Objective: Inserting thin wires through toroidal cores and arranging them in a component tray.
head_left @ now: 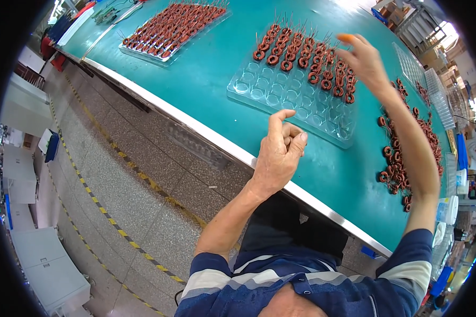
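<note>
My left hand (pixel 280 153) is raised over the near edge of the table, its index finger bent outward and the other fingers loosely curled. Nothing shows between its finger and thumb. Beyond it lies a clear plastic tray (pixel 248 87) with round pockets. Copper-coloured wire-wound ring coils (pixel 303 62) with upright wire leads stand in its far and right rows; the pockets nearer me are bare. Above the far right of that tray, my right hand (pixel 366 61) has its thumb and index finger apart, with an orange cover on one fingertip. I see no coil in it.
A loose pile of ring coils (pixel 399 164) lies on the green table (pixel 206 90) under my right forearm. Another tray full of coils (pixel 174 29) sits at the far left. Stacked clear trays (pixel 439 95) stand along the right side. The table's white edge (pixel 195 129) runs diagonally before me.
</note>
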Tool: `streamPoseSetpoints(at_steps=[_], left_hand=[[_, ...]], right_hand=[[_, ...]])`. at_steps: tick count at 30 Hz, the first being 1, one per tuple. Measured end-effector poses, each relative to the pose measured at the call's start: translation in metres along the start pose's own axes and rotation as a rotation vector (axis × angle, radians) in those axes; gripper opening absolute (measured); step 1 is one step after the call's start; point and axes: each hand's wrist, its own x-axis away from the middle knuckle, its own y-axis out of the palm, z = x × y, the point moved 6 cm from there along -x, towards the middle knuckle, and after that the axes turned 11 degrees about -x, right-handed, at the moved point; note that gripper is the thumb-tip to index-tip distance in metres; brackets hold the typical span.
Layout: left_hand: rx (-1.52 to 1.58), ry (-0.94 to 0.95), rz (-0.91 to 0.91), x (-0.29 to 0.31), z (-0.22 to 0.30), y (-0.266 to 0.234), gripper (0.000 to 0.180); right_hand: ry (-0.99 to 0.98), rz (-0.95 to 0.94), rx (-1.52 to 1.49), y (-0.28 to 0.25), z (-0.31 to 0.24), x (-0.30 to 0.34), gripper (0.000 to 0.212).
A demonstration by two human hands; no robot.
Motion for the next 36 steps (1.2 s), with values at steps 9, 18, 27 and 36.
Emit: streamPoseSetpoints(at_steps=[9, 18, 27, 36], left_hand=[[-0.072, -0.007, -0.082, -0.001, -0.001, 0.004, 0.032], [-0.081, -0.034, -0.018, -0.004, 0.002, 0.009, 0.024], [-0.196, -0.01, -0.164, -0.003, 0.012, 0.053, 0.024], [0.243, -0.018, -0.373, 0.01, 0.013, 0.16, 0.04]], right_hand=[[0.284, -0.374, 0.373, -0.059, 0.083, 0.153, 0.044], [-0.047, -0.421, 0.506, -0.059, 0.057, 0.159, 0.03], [-0.055, 0.034, 0.171, -0.084, -0.016, 0.184, 0.024], [-0.252, 0.276, 0.204, -0.053, -0.098, 0.23, 0.047]])
